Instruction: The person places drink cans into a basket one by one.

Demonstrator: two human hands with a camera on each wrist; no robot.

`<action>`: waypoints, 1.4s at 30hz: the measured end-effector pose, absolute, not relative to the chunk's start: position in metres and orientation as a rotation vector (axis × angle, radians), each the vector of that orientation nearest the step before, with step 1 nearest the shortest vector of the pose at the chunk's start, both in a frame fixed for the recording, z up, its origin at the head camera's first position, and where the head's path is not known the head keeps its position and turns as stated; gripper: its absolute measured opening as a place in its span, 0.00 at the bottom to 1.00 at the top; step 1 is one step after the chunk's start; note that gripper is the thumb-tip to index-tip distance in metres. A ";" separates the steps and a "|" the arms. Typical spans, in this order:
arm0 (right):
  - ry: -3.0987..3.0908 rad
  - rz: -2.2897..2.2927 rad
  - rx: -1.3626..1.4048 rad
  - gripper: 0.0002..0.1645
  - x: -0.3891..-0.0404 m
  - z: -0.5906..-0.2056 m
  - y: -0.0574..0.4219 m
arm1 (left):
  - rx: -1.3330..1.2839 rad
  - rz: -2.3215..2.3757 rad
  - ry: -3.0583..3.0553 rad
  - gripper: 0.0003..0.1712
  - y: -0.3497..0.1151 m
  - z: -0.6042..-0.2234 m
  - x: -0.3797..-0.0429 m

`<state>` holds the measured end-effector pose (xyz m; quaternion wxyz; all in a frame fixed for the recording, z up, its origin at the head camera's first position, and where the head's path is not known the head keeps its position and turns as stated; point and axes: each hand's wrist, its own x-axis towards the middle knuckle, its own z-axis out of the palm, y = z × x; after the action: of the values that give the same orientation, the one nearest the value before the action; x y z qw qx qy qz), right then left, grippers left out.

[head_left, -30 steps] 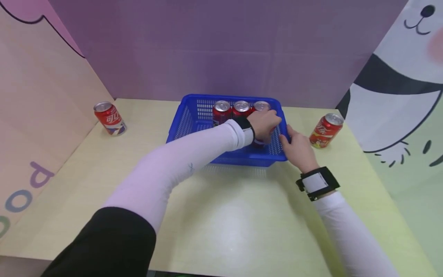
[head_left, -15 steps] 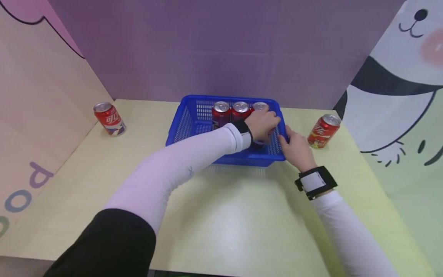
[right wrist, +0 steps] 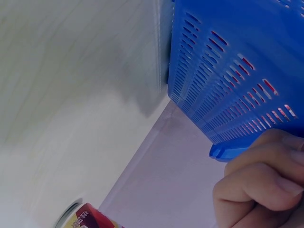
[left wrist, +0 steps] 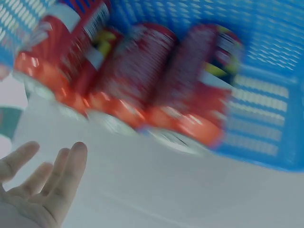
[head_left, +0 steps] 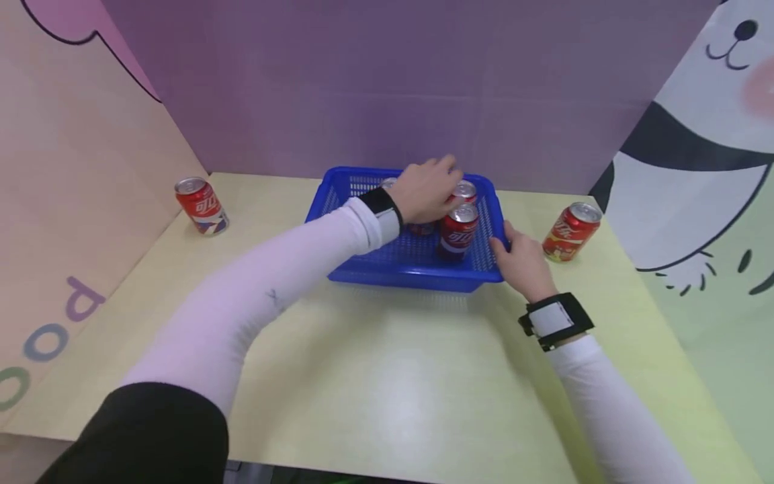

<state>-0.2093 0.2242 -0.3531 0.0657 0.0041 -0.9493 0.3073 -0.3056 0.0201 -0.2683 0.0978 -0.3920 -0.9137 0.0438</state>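
My left hand is over the blue plastic basket, holding nothing. In the left wrist view its fingers are spread and apart from several red soda cans standing in the basket. One soda can stands at the front right of that group, with another can behind it. The left hand and wrist partly hide the other cans in the head view. At the basket's right rim, my right hand grips the edge; curled fingers show there in the right wrist view.
A red can stands on the table at the left. Another red can stands right of the basket, near my right hand. A purple wall rises behind the basket, and printed panels flank both sides.
My left hand has let go of the front right can and moved left and up, uncovering that can. My right hand stays on the basket rim.
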 end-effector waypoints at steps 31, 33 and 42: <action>-2.908 0.862 -0.010 0.37 -0.208 -0.346 0.259 | -0.271 -1.374 -2.953 0.34 -0.128 -0.344 -0.305; -2.902 0.853 -0.004 0.37 -0.208 -0.345 0.260 | -0.224 -1.436 -2.942 0.32 -0.125 -0.344 -0.303; -2.907 0.817 0.001 0.38 -0.210 -0.346 0.264 | -0.205 -1.526 -2.923 0.31 -0.121 -0.346 -0.303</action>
<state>-0.2096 0.2637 -0.3457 0.0610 0.0004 -0.9609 0.2702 -0.3032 -0.1214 -0.3459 -0.0810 -0.0618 -0.8819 -0.4602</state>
